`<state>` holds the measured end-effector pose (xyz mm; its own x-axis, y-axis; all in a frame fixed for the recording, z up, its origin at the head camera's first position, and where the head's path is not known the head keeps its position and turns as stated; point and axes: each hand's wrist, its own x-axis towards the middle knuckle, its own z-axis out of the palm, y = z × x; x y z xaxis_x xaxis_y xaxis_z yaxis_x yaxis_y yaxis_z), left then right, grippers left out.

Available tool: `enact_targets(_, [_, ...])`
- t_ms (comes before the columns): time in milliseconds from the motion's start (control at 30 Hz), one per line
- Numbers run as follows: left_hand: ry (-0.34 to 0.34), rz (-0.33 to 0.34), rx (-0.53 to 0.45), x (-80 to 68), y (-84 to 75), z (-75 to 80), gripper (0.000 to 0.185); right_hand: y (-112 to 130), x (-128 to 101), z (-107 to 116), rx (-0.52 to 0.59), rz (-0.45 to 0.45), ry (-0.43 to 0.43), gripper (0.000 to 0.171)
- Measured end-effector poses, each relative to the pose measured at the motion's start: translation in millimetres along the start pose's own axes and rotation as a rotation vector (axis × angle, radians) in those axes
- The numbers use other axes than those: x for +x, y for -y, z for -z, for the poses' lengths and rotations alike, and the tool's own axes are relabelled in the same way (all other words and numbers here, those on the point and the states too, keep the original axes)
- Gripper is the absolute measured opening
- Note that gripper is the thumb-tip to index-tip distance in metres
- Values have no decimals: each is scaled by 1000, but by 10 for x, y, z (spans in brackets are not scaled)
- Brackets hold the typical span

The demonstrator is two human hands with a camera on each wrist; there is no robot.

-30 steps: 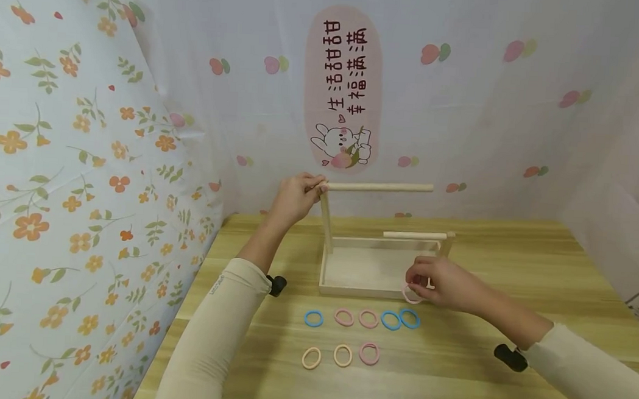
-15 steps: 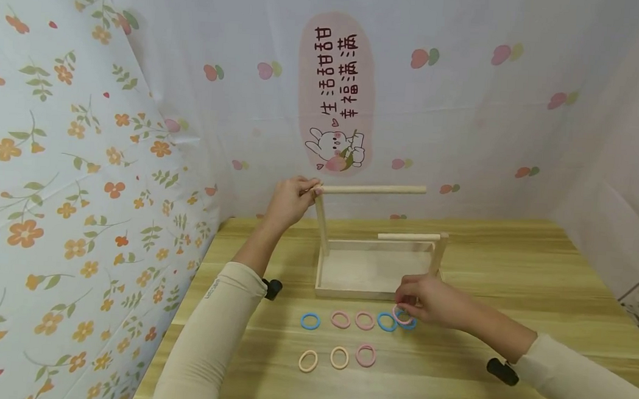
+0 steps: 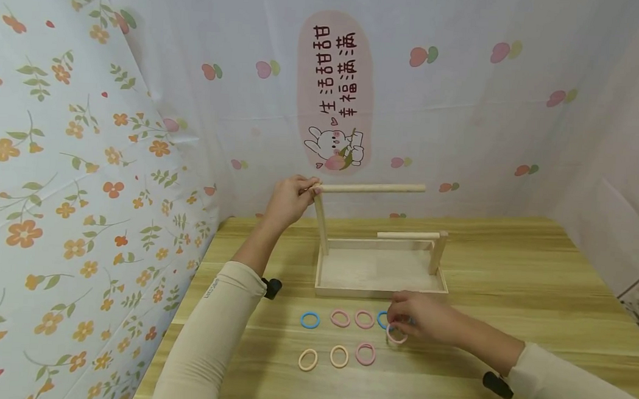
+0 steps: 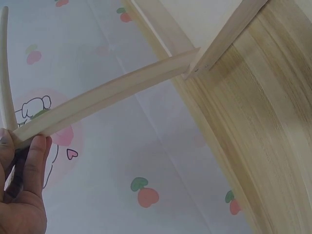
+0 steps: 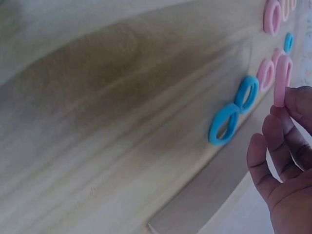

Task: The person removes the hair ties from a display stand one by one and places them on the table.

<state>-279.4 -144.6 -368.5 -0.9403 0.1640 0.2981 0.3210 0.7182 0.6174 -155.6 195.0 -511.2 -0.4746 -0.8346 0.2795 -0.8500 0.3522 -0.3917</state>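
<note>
At the upper left corner of a wooden rack point(image 3: 322, 224), my left hand point(image 3: 290, 202) pinches the top of the tall post; the left wrist view shows thumb and fingers around the post point(image 4: 107, 97). My right hand point(image 3: 422, 315) pinches a light pink ring point(image 5: 282, 80) between thumb and forefinger, above the table in front of the rack's tray point(image 3: 379, 293). Under and behind that hand lie two blue rings point(image 5: 224, 124), partly hidden in the head view. To its left are two pink rings point(image 3: 364, 319) and another blue ring point(image 3: 310, 320).
Nearer the front lie two pale orange rings point(image 3: 339, 356) and a darker pink ring point(image 3: 365, 353). The rack's long upper bar point(image 3: 375, 189) and short lower bar point(image 3: 407, 235) have free ends. A patterned cloth point(image 3: 238, 97) stands behind the wooden table point(image 3: 512, 284).
My right hand has moved from the tray's front edge toward the table's front, carrying the light pink ring past the blue rings. The left hand stays on the post.
</note>
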Motion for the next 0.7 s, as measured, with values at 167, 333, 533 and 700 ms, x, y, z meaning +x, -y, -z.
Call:
enact_targets(167, [0, 7, -15, -12, -3, 11, 41, 0, -6, -98, -5, 27, -11, 11])
enact_targets(333, [7, 10, -8, -11, -6, 21, 43, 39, 7, -137, -11, 2, 44, 9])
enact_targets(533, [1, 6, -1, -6, -1, 13, 42, 82, -2, -199, -26, -62, 101, 11])
enact_targets(700, [-4, -6, -3, -10, 4, 11, 41, 112, 3, -243, -44, -60, 95, 12])
